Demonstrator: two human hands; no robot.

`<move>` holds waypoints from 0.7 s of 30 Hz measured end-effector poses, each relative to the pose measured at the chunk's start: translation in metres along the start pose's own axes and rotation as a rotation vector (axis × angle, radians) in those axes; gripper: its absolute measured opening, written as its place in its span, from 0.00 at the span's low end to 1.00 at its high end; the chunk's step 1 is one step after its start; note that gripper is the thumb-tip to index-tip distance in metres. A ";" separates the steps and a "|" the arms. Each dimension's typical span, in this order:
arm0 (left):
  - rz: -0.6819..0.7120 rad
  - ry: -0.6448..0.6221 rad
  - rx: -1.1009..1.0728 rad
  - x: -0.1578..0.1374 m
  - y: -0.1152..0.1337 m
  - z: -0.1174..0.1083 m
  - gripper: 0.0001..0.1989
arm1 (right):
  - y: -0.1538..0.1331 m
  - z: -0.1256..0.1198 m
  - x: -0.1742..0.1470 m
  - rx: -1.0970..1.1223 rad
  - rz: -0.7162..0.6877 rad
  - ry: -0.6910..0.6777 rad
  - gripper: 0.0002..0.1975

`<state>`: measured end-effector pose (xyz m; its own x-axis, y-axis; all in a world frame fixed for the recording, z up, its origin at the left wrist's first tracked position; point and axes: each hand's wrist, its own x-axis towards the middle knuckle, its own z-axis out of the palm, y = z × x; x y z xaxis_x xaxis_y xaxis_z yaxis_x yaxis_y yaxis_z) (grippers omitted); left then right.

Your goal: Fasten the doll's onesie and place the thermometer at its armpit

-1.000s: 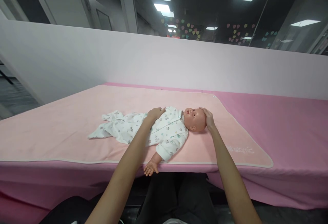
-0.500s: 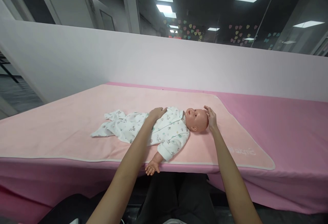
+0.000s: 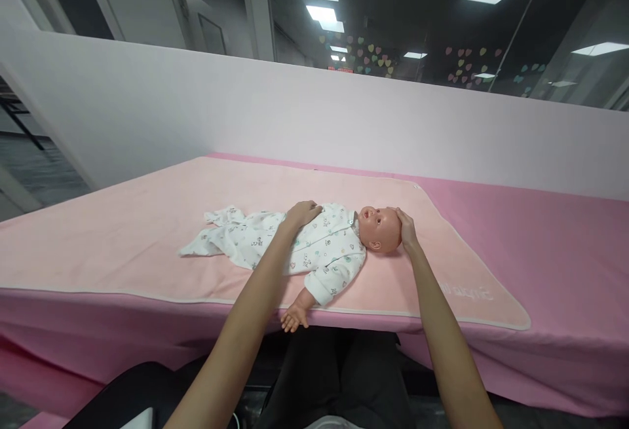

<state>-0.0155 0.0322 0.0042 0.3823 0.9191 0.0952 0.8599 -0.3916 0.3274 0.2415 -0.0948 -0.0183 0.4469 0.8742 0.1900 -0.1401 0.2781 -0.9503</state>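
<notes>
A baby doll point(image 3: 331, 242) lies on its back, its head to the right, dressed in a white patterned sleepsuit point(image 3: 240, 239). My left hand point(image 3: 302, 213) rests flat on the doll's chest and belly, fingers stretched out. Against the crown of the doll's head point(image 3: 381, 229) lies my right hand point(image 3: 407, 228), its fingers extended over the top of the forehead. One bare doll hand point(image 3: 295, 316) hangs over the front edge of the bed. The doll's other arm is hidden.
Beneath the doll is a peach mat point(image 3: 147, 219) with a pale border, spread over a pink sheet point(image 3: 565, 252). A white partition point(image 3: 344, 121) stands along the far side. Dark-trousered legs point(image 3: 339, 376) are below the front edge, with a dark object point(image 3: 132, 393) to their left.
My right hand has come down from just beside the doll's head onto its crown. My left hand stays on the doll's torso. The view has shifted slightly.
</notes>
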 end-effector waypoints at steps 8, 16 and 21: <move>0.231 0.312 0.027 -0.029 0.039 -0.020 0.16 | 0.002 0.000 0.004 -0.026 -0.064 0.075 0.12; 0.506 0.287 0.283 -0.074 0.070 0.005 0.15 | 0.000 0.001 0.003 -0.056 -0.079 0.081 0.14; 0.547 0.294 0.403 -0.073 0.066 0.017 0.12 | -0.002 0.002 0.001 -0.089 -0.073 0.067 0.14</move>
<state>0.0191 -0.0619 0.0031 0.7340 0.5399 0.4120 0.6519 -0.7302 -0.2045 0.2409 -0.0939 -0.0155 0.5111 0.8237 0.2455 -0.0275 0.3012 -0.9532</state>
